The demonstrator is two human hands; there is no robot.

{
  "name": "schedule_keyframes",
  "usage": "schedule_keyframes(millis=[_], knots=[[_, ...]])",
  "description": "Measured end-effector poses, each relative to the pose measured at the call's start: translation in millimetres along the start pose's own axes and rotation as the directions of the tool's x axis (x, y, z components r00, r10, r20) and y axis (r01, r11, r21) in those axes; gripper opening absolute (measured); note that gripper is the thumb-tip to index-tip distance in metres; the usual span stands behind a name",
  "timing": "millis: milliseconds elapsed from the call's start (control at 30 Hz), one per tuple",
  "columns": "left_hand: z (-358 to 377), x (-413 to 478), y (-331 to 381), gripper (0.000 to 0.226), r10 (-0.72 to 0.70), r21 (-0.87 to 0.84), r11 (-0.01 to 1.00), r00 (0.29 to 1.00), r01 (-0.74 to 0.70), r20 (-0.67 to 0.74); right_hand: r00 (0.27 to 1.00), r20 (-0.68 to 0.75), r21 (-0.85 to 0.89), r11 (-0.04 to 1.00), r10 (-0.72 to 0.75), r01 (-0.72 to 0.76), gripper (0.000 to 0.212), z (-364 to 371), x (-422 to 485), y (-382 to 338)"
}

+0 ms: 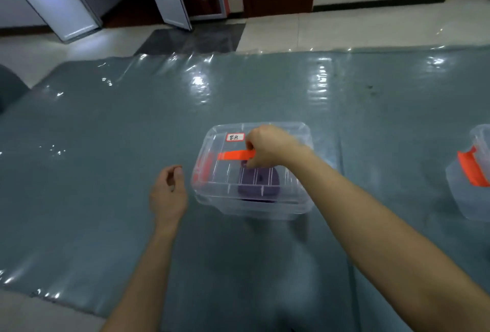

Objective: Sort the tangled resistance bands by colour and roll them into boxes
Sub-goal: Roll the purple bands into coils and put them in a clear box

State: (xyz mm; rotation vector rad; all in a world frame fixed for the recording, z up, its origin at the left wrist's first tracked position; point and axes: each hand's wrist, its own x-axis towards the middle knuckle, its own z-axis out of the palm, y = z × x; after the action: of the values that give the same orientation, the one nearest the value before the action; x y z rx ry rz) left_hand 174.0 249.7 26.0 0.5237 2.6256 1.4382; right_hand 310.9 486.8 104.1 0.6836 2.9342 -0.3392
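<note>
**A:** Hands?
**B:** Right hand has its fingers curled round the right end of the orange handle on the lid of the clear box. Left hand holds nothing, fingers loosely curled. It's just beside the box at its 9 o'clock, not touching.

**A:** Band?
**B:** Purple band is rolled up inside that box, toward the 6 o'clock wall, visible through the ribbed lid. The lid sits on the box. Right hand is right above the band's 12 o'clock edge.

**A:** Markings?
**B:** White label with a red border on the lid at 12 o'clock, just left of the right knuckles. It's handwritten and I can't read it reliably. Orange latch on the 9 o'clock side.

**A:** Surroundings?
**B:** Second clear box at 3 o'clock, well apart and cut by the frame edge, with an orange strip across it. Can't tell its contents. Both boxes sit on a grey-green mat under glossy clear film. Tiled floor beyond at 12, grey doors at 11.
</note>
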Motion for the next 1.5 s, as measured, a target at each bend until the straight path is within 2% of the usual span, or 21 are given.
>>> schedule_keyframes(millis=[133, 200, 300, 400, 467, 500, 533, 567, 600, 633, 667, 700, 733, 767, 867, 933, 1000, 1067, 1167, 1367, 1500], knots=[[15, 0, -1, 0.040, -0.068, -0.005, 0.998, 0.986, 0.070, 0.150, 1.000, 0.024, 0.061, 0.998, -0.008, 0.006, 0.029, 19, 0, -1], [28, -4, -1, 0.041, -0.048, -0.028, 0.998, 0.974, 0.055, 0.220, 1.000, 0.030, 0.077, 0.997, -0.001, -0.001, 0.024, 23, -8, 0], [46, -10, -5, 0.034, 0.037, -0.003, 0.999, 0.974, -0.037, 0.223, 1.000, 0.012, 0.096, 0.995, -0.001, 0.000, 0.022, 28, -22, 5], [55, -10, -12, 0.037, 0.025, 0.009, 1.000, 0.982, -0.027, 0.186, 0.999, -0.029, 0.191, 0.981, 0.037, -0.031, 0.025, 38, -40, 11], [57, -8, -14, 0.036, 0.013, 0.018, 1.000, 0.988, -0.016, 0.152, 0.971, -0.214, 0.266, 0.963, 0.108, -0.048, 0.029, 53, -63, 15], [58, -8, -15, 0.035, 0.006, 0.004, 1.000, 0.991, -0.006, 0.131, 0.907, -0.375, 0.312, 0.948, 0.190, -0.069, 0.033, 63, -76, 17], [60, -8, -16, 0.037, -0.018, -0.036, 0.999, 0.994, 0.022, 0.111, 0.806, -0.499, 0.376, 0.918, 0.318, -0.129, 0.041, 73, -91, 19], [62, -10, -16, 0.041, -0.071, -0.095, 0.992, 0.993, 0.079, 0.090, 0.695, -0.534, 0.476, 0.851, 0.481, -0.223, 0.054, 83, -105, 22], [64, -13, -16, 0.048, -0.149, -0.157, 0.975, 0.986, 0.159, 0.069, 0.610, -0.466, 0.603, 0.735, 0.641, -0.311, 0.069, 93, -116, 26], [68, -15, -16, 0.053, -0.232, -0.213, 0.948, 0.971, 0.238, 0.055, 0.574, -0.310, 0.732, 0.575, 0.758, -0.365, 0.081, 103, -123, 29], [71, -17, -17, 0.050, -0.286, -0.266, 0.920, 0.957, 0.288, 0.047, 0.568, -0.132, 0.834, 0.400, 0.813, -0.379, 0.085, 110, -127, 32], [73, -19, -17, 0.042, -0.307, -0.307, 0.902, 0.951, 0.302, 0.035, 0.582, 0.015, 0.900, 0.242, 0.813, -0.362, 0.080, 113, -128, 31], [74, -21, -15, 0.036, -0.304, -0.335, 0.896, 0.953, 0.291, 0.014, 0.595, 0.068, 0.935, 0.156, 0.801, -0.318, 0.068, 114, -127, 28], [74, -23, -12, 0.035, -0.278, -0.344, 0.904, 0.960, 0.254, -0.020, 0.589, 0.026, 0.947, 0.169, 0.808, -0.274, 0.059, 114, -126, 25], [69, -28, -3, 0.032, -0.116, -0.243, 0.967, 0.979, 0.073, -0.166, 0.528, -0.225, 0.906, 0.375, 0.819, -0.196, 0.048, 110, -126, 13], [65, -31, 1, 0.029, -0.052, -0.172, 0.985, 0.978, 0.016, -0.203, 0.524, -0.323, 0.863, 0.473, 0.788, -0.180, 0.047, 108, -128, 10], [63, -32, 1, 0.025, -0.007, -0.120, 0.993, 0.977, -0.018, -0.212, 0.541, -0.366, 0.819, 0.538, 0.757, -0.200, 0.047, 109, -129, 12], [61, -33, 0, 0.019, 0.054, -0.062, 0.996, 0.974, -0.069, -0.220, 0.591, -0.411, 0.743, 0.631, 0.694, -0.225, 0.042, 111, -128, 16], [60, -33, 2, 0.016, 0.096, -0.035, 0.994, 0.970, -0.107, -0.223, 0.648, -0.393, 0.684, 0.678, 0.653, -0.268, 0.046, 110, -126, 16], [59, -40, 8, 0.017, 0.113, 0.025, 0.994, 0.971, -0.110, -0.209, 0.630, -0.374, 0.591, 0.698, 0.681, -0.404, 0.050, 106, -126, 10], [54, -41, 9, 0.019, 0.158, 0.136, 0.981, 0.976, -0.138, -0.152, 0.683, -0.348, 0.427, 0.757, 0.642, -0.494, 0.051, 98, -130, 10]])
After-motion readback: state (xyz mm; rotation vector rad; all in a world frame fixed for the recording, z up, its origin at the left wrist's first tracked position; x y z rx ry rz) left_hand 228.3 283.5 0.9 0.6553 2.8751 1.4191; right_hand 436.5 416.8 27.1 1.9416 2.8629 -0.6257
